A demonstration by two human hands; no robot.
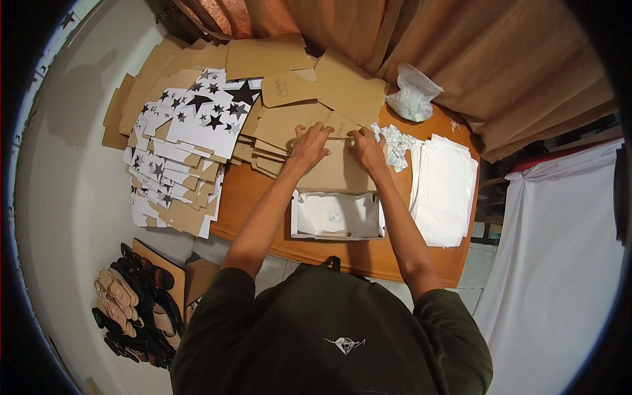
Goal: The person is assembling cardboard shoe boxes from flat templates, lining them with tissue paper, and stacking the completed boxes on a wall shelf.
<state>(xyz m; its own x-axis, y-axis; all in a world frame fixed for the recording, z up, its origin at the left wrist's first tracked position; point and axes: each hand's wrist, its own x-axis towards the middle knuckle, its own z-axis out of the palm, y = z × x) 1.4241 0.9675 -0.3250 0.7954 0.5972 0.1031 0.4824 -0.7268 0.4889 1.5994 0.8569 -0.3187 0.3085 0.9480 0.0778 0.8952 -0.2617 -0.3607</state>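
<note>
A shallow cardboard box (pixel 295 214) sits at the near edge of the table, its tray lined with white paper. One small white packet (pixel 334 216) lies on that lining. The box's brown lid (pixel 337 172) is raised at the far side. At the lid's far edge, my left hand (pixel 309 146) has its fingers bent over the left part. My right hand (pixel 366 151) holds the same edge farther right, fingers curled. The fingertips are partly hidden against the brown card behind them.
Star-printed cardboard blanks (pixel 207 118) are piled at left; plain brown blanks (pixel 270 56) lie behind. To the right are loose small packets (pixel 396 146), a clear plastic bag (pixel 413 95) and a stack of white paper (pixel 444 191). Shoes (pixel 122 299) stand at lower left.
</note>
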